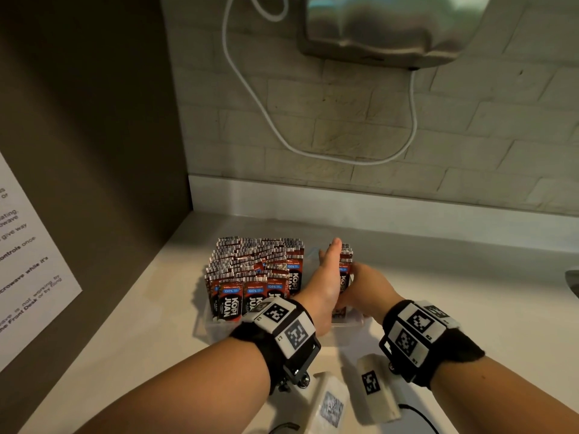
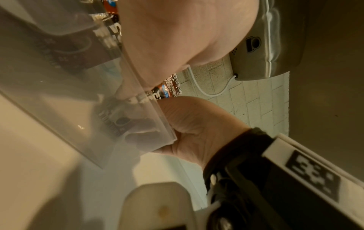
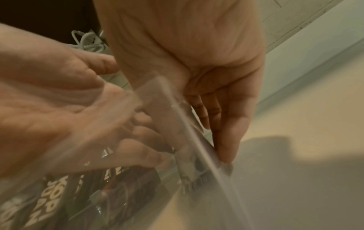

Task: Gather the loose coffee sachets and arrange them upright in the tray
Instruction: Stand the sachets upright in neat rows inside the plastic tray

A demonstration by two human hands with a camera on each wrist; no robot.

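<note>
A clear plastic tray (image 1: 216, 330) stands on the pale counter. Its left part is packed with upright red-and-black coffee sachets (image 1: 257, 267). A small stack of sachets (image 1: 344, 261) stands at its right side. My left hand (image 1: 329, 270) is inside the tray, flat and edge-on with straight fingers, pressed against the left face of that stack. My right hand (image 1: 366, 286) is at the tray's right wall. In the right wrist view its fingers (image 3: 226, 132) lie straight down the outside of the clear wall (image 3: 197, 140), and the left hand (image 3: 59, 109) shows through the plastic.
A metal appliance (image 1: 391, 26) hangs on the brick wall above, with a white cable (image 1: 266, 120) looping down. A dark panel (image 1: 94, 120) bearing a paper notice (image 1: 25, 277) bounds the counter on the left. Bare counter (image 1: 470, 292) lies to the right.
</note>
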